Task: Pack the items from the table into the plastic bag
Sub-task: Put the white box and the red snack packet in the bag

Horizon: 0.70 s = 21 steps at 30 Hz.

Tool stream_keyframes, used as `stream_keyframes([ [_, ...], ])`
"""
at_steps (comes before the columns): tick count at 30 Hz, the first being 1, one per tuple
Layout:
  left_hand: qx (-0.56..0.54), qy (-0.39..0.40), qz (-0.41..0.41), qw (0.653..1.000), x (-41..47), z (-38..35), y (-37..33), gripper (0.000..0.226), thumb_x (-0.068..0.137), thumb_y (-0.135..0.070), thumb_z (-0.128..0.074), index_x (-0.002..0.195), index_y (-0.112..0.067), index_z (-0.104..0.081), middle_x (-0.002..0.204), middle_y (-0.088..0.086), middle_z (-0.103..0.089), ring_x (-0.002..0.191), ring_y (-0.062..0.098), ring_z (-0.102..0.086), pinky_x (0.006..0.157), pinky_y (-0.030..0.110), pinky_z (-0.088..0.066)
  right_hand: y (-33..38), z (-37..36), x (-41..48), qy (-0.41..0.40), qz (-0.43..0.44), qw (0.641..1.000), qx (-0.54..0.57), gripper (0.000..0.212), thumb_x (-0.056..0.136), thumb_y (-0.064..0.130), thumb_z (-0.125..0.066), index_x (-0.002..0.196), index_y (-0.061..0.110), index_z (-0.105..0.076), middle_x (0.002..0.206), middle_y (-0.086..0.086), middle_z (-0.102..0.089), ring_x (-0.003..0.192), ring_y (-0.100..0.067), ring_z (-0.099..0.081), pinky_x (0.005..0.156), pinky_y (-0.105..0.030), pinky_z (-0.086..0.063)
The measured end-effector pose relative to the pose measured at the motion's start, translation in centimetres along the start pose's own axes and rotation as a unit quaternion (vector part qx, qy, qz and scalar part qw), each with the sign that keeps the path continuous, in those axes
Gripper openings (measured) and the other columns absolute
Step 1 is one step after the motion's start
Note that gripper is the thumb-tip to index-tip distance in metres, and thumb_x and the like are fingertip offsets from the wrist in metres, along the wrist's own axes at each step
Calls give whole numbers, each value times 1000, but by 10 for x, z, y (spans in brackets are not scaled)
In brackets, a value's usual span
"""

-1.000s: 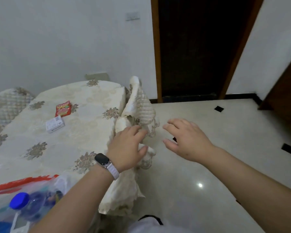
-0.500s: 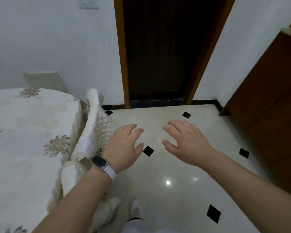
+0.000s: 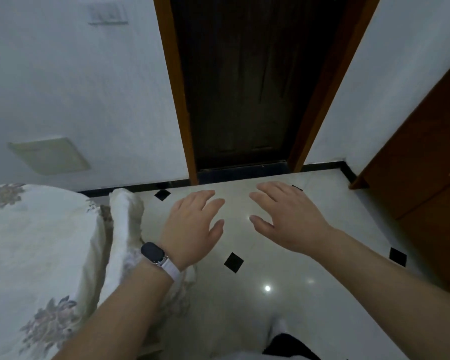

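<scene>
— Where are the hands?

— Both out in front, palms down over the floor, centre of the frame. The left hand has its fingers loosely spread and holds nothing; it touches nothing I can make out. A dark watch on a white strap sits at that wrist.

— And the other?

— The right hand is the same: spread, empty, fingers pointing toward the dark door at upper centre.

— The bag, the things to pack?

— None in view. Only a corner of the desk shows at lower left, under a pale flowered cloth that hangs off its edge. Just beside it stands a chair back in a quilted white cover, upright, its long axis running up the frame.

— Anything else?

— A brown cabinet on the right edge, black diamond tiles in the floor.
</scene>
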<state>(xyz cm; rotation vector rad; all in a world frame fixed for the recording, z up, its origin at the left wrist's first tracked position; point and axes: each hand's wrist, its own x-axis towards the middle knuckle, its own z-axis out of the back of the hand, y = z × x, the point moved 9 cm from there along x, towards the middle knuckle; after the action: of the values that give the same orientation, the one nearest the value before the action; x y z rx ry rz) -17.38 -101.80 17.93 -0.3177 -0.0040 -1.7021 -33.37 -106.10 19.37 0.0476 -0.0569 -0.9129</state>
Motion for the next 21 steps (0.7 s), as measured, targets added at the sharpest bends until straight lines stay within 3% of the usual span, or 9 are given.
stream_keyframes([
  [7, 66, 21, 19, 997, 120, -33, 21, 46, 88, -41, -53, 129, -20, -57, 134, 8, -57, 123, 30, -53, 101, 46, -44, -84, -20, 116, 5, 39, 999, 24, 58, 95, 57, -34, 144, 27, -41, 151, 2, -40, 139, -19, -33, 113, -38, -27],
  [12, 98, 26, 59, 993, 204, -30, 31, 48, 87, -39, -56, 130, -19, -56, 135, 7, -57, 125, 30, -52, 103, 46, -43, -131, -8, 194, -4, 102, 993, 54, 61, 91, 56, -31, 135, 21, -56, 139, -3, -55, 130, -25, -48, 105, -43, -38],
  [16, 118, 13, 104, 987, 244, -23, 51, 47, 88, -41, -58, 130, -20, -56, 135, 8, -57, 126, 30, -52, 103, 47, -44, -145, 5, 254, -11, 160, 985, 60, 60, 92, 55, -33, 136, 21, -53, 141, -2, -52, 132, -24, -45, 107, -42, -36],
  [21, 119, -4, 156, 981, 257, -18, 96, 49, 89, -45, -46, 129, -19, -56, 135, 6, -57, 127, 28, -51, 102, 48, -45, -128, 5, 317, -9, 224, 972, 65, 57, 96, 56, -35, 144, 27, -42, 150, 2, -41, 140, -20, -32, 113, -38, -26],
])
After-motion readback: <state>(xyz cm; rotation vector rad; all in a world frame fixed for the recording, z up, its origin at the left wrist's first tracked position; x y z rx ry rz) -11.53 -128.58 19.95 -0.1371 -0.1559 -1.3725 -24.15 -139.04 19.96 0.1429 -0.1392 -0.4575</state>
